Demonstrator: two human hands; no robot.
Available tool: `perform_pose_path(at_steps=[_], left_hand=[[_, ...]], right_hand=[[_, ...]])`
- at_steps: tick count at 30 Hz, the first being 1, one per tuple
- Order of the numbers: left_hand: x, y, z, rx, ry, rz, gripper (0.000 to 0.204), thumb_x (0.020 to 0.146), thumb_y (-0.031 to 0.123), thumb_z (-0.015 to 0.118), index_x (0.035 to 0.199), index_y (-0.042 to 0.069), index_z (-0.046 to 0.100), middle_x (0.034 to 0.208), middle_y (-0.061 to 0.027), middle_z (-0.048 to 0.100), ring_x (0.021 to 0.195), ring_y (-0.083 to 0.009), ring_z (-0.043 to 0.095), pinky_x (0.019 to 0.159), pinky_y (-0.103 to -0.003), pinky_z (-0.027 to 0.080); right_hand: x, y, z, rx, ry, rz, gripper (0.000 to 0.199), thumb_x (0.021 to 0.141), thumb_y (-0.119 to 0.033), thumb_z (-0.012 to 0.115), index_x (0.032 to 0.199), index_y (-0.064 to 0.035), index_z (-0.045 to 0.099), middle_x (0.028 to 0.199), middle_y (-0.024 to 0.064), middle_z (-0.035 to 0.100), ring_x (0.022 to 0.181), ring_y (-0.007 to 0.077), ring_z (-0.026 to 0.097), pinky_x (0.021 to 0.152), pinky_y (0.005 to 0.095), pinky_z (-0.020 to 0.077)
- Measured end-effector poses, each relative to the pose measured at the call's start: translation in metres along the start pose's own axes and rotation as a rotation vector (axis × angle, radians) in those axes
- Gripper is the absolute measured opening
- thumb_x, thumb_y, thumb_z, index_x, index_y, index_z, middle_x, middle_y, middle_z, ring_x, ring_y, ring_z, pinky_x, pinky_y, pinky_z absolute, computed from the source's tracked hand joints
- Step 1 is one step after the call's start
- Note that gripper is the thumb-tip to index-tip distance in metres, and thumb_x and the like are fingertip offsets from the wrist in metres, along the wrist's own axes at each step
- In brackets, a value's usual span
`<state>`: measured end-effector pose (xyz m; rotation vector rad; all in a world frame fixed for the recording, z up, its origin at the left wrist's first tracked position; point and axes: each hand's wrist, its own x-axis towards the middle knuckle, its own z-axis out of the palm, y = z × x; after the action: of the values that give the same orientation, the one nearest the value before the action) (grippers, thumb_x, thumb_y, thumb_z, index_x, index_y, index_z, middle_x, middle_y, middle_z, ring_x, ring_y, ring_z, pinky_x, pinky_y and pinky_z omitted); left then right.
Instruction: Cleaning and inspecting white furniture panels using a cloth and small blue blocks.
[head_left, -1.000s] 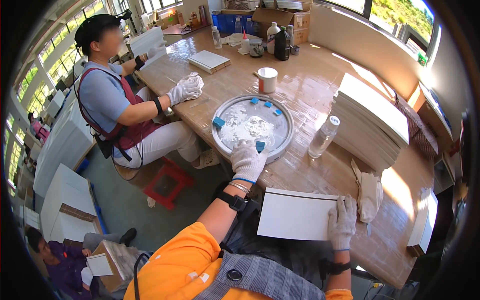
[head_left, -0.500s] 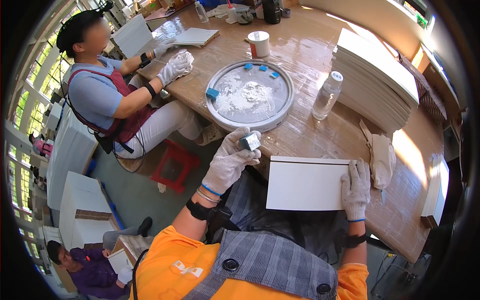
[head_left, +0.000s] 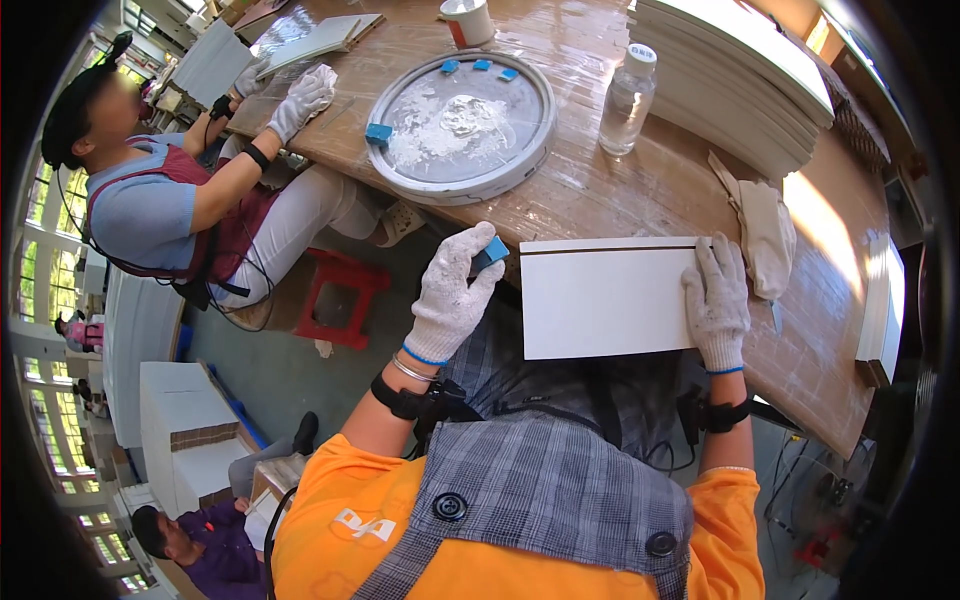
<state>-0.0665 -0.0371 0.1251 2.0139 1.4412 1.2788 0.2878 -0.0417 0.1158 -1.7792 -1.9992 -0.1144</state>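
My left hand [head_left: 452, 293], in a white knit glove, is closed on a small blue sponge block [head_left: 490, 253] between thumb and fingers. It is held just off the left end of a white board [head_left: 600, 305], near its far corner. A dark brown groove runs along the board's far edge. The board lies at the table's near edge, partly overhanging it. My right hand [head_left: 718, 305], also gloved, lies on the board's right end with its fingers stretched out. Beyond my left hand stands a round grey lid [head_left: 400, 108], smeared with white paste and bearing several blue pieces.
A clear bottle [head_left: 627, 105] and a tall stack of white boards [head_left: 740, 85] stand on the table [head_left: 560, 205]. Spare gloves [head_left: 762, 230] lie on the right. A white tub [head_left: 468, 22] is at the back. A co-worker [head_left: 170, 210] sits at left beside a red stool [head_left: 340, 298].
The sponge block has turned in my left hand: its white-smeared face showed before, now a blue side does. The view has shifted, so the table appears higher. My right hand stays on the board.
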Motion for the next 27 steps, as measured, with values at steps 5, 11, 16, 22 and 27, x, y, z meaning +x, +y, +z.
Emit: perform_pose_path(at_steps=[5,11,16,22,27], left_hand=[[0.008,-0.007,0.010,0.167,-0.026,0.218,0.044,0.078,0.000,0.071,0.120,0.005,0.057,0.116,-0.0146,0.062,0.106,-0.0298,0.061,0.090,-0.036,0.050],[0.008,-0.008,0.015,0.167,-0.057,0.220,0.045,0.076,-0.001,0.071,0.118,0.006,0.058,0.115,-0.0146,0.062,0.106,-0.0318,0.061,0.091,-0.039,0.049],[0.009,-0.008,0.016,0.184,-0.061,0.227,0.044,0.076,0.000,0.071,0.117,0.006,0.059,0.115,-0.0144,0.062,0.106,-0.0320,0.060,0.091,-0.039,0.049],[0.009,-0.011,0.017,0.210,-0.043,0.235,0.044,0.076,0.001,0.072,0.118,0.006,0.059,0.115,-0.0139,0.062,0.106,-0.0319,0.060,0.091,-0.039,0.049],[0.007,-0.012,0.015,0.257,-0.044,0.249,0.044,0.076,0.001,0.072,0.118,0.007,0.059,0.115,-0.0139,0.062,0.106,-0.0324,0.060,0.091,-0.040,0.049]], right_hand=[[0.000,-0.002,-0.001,-0.007,-0.003,0.014,0.045,0.088,-0.022,0.061,0.130,-0.0070,0.055,0.141,0.0180,0.046,0.131,0.0389,0.040,0.109,0.0451,0.0322],[0.001,-0.002,0.000,-0.004,0.006,0.014,0.045,0.088,-0.023,0.061,0.130,-0.0070,0.056,0.140,0.0181,0.046,0.131,0.0387,0.040,0.109,0.0449,0.0325],[0.001,-0.001,0.000,-0.019,0.001,0.010,0.046,0.088,-0.023,0.061,0.130,-0.0073,0.055,0.141,0.0180,0.046,0.131,0.0387,0.040,0.109,0.0450,0.0327],[0.001,0.000,0.001,-0.014,0.000,0.010,0.046,0.087,-0.023,0.061,0.131,-0.0074,0.055,0.141,0.0178,0.046,0.131,0.0383,0.040,0.109,0.0449,0.0327],[0.001,0.000,0.001,-0.019,-0.009,0.012,0.047,0.087,-0.023,0.061,0.131,-0.0071,0.055,0.141,0.0178,0.046,0.131,0.0380,0.040,0.109,0.0448,0.0321]])
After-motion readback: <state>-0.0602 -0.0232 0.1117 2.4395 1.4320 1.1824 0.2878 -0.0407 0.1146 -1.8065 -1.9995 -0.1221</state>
